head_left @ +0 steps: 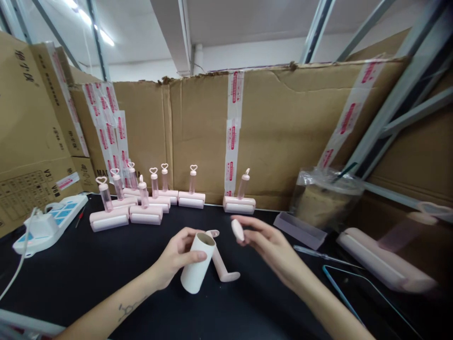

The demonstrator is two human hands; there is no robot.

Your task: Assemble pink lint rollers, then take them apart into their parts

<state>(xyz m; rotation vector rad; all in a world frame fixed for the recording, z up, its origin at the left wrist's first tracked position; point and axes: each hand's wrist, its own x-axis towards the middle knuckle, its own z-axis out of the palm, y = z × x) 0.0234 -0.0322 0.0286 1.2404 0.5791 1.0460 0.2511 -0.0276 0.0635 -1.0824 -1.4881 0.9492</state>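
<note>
My left hand (171, 259) is closed around a white sticky-paper roll (197, 270), tilted with its open cardboard core facing up. Between the fingertips of my right hand (271, 243) is a small pale pink rounded cap (237, 230), raised above the table and apart from the roll. Just behind and to the right of the roll lies a pale pink roller frame (220, 265) with a flat round piece at each end; the roll and left fingers hide part of it.
Several pink lint rollers with heart-topped handles (191, 198) stand along the cardboard wall (198, 123). A power strip (53, 226) lies at left. To the right are a translucent cover (300, 230), a screwdriver (325, 256), a blue-edged tablet (368, 302) and a larger-looking near roller (385, 259).
</note>
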